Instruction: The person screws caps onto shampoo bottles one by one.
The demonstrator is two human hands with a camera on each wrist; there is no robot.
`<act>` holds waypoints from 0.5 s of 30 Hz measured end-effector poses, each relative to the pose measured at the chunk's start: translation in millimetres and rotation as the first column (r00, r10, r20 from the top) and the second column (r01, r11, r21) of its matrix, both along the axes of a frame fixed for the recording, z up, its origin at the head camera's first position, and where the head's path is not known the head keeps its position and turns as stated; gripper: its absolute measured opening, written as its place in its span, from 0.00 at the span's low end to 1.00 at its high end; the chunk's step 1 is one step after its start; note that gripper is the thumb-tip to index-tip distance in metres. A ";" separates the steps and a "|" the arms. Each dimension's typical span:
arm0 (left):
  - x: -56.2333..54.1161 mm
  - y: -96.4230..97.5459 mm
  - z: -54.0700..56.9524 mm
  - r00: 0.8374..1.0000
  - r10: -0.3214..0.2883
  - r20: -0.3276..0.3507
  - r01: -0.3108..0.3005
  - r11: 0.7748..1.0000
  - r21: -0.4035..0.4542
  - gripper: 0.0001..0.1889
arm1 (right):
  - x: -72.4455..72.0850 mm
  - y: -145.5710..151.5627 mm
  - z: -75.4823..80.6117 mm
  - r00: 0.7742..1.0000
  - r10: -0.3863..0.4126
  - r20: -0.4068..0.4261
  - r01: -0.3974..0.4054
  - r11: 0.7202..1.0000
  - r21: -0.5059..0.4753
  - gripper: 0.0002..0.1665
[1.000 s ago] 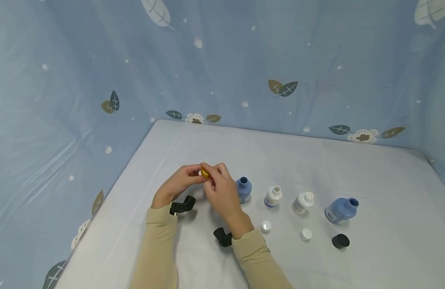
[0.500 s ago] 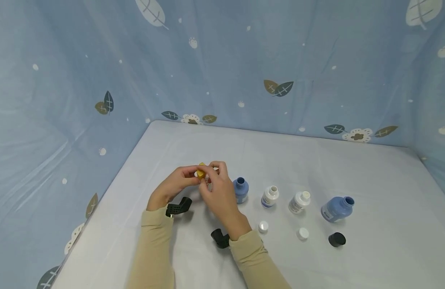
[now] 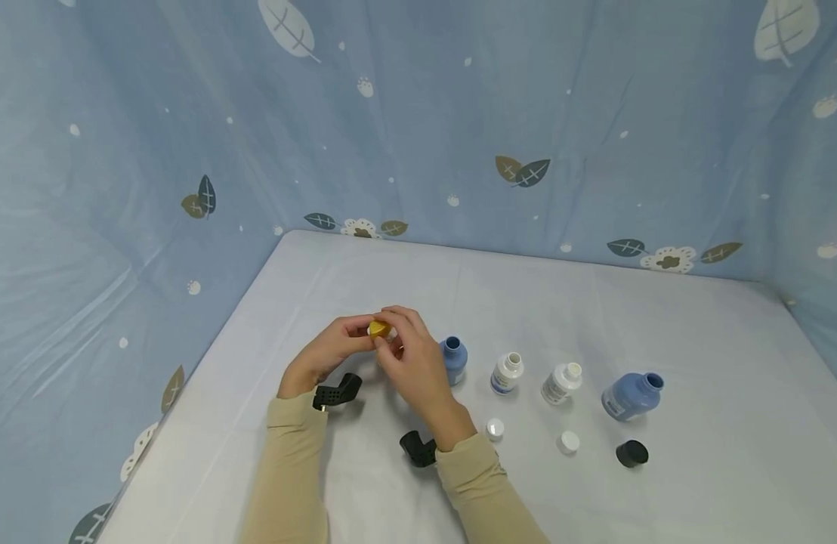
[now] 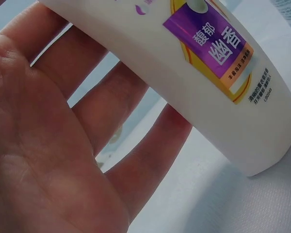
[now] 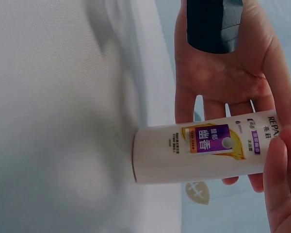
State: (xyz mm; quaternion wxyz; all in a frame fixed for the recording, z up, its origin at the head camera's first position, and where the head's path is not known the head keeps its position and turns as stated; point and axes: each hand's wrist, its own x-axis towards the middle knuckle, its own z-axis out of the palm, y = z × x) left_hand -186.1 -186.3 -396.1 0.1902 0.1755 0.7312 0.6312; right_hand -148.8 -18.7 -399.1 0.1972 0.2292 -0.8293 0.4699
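Note:
A white body wash bottle (image 5: 174, 162) with a purple and gold label stands between my hands. Fingers of my left hand (image 3: 326, 351) lie along one side of it, and in the left wrist view its bottom end (image 4: 262, 150) is close over the cloth. At the top is a yellow cap (image 3: 380, 329), gripped by the thumb and fingers of my right hand (image 3: 415, 366). From the head view most of the bottle is hidden behind the hands. A blue bottle (image 3: 454, 363), uncapped, stands just right of my right hand.
Further right on the white-covered table (image 3: 731, 423) are two uncapped white bottles (image 3: 508, 373) and another blue bottle (image 3: 631, 396). In front of them lie a white cap (image 3: 495, 429), a second white cap (image 3: 568, 442) and a black cap (image 3: 632, 453). Patterned blue cloth (image 3: 418, 121) surrounds the table.
My right fingers have shifted around the yellow cap, and the cap shows a different side. Both hands stay in about the same place; the head view has moved slightly.

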 end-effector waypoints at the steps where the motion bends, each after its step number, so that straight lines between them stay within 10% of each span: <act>1: 0.3 0.2 -0.1 1.000 0.003 0.009 -0.003 1.000 0.003 0.19 | 0.3 0.2 -0.3 1.000 -0.006 0.000 0.006 1.000 -0.005 0.17; 15: 0.9 1.5 0.9 1.000 0.016 0.006 -0.016 1.000 0.009 0.17 | -0.5 -1.3 -0.3 0.997 -0.076 -0.006 0.076 0.997 -0.030 0.18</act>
